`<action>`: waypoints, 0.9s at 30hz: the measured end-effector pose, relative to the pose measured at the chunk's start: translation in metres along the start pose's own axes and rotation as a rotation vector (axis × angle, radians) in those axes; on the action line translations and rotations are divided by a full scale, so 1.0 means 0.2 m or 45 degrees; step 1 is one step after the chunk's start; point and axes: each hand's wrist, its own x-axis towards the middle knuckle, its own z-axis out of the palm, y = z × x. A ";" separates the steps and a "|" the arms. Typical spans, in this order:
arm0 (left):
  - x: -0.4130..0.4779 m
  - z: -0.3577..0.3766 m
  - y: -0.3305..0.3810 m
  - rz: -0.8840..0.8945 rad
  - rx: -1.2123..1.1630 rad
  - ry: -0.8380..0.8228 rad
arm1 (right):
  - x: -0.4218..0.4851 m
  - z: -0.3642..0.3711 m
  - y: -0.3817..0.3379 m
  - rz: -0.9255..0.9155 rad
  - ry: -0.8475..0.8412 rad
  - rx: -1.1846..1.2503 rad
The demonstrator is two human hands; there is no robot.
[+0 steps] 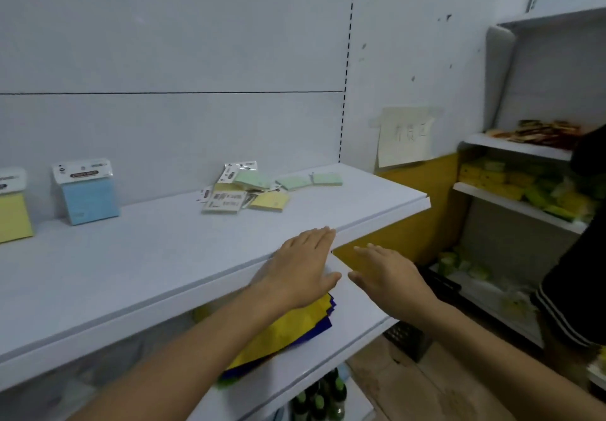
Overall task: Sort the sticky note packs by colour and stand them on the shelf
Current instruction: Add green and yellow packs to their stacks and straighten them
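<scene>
While left hand stretches flat, square packs, perhaps film-wrapped, smooth shelf

White flat shelf, pale yellow sticky note pack with white header card upright at far left, cut by frame edge, light blue sticky note pack with white header card upright beside it, well apart rightward a loose heap of green and yellow packs lying flat, some overlapping, near the back wall

The yellow pack at far left is cut off by the edge of view. Print on the blue pack is too blurred for me to read, as is the paper sign. My left hand and forearm hide part of the coloured sheets below.
</scene>
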 end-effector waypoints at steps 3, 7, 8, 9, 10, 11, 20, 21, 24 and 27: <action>0.05 0.04 0.10 -0.106 -0.095 -0.024 | 0.00 -0.05 0.16 -0.067 0.004 0.002; 0.07 0.08 0.14 -0.234 -0.129 0.067 | 0.08 -0.07 0.21 -0.146 0.076 0.169; 0.08 0.08 0.13 -0.246 -0.097 0.087 | 0.12 -0.06 0.21 -0.174 0.105 0.220; 0.11 0.08 0.11 -0.258 -0.062 0.106 | 0.16 -0.06 0.20 -0.206 0.125 0.264; 0.14 0.06 0.09 -0.276 -0.033 0.128 | 0.21 -0.05 0.18 -0.240 0.139 0.303; 0.18 0.05 0.05 -0.297 -0.017 0.150 | 0.26 -0.05 0.17 -0.273 0.146 0.338; 0.57 0.11 -0.36 -0.810 0.065 -0.130 | 0.81 0.04 0.19 -0.388 0.169 0.431; 0.58 0.14 -0.37 -0.799 0.057 -0.148 | 0.88 0.05 0.19 -0.358 0.191 0.458; 0.58 0.15 -0.38 -0.704 -0.035 -0.034 | 1.11 0.11 0.17 -0.265 0.219 0.537; 0.57 0.12 -0.37 -0.618 -0.142 0.088 | 1.32 0.16 0.11 -0.249 0.177 0.522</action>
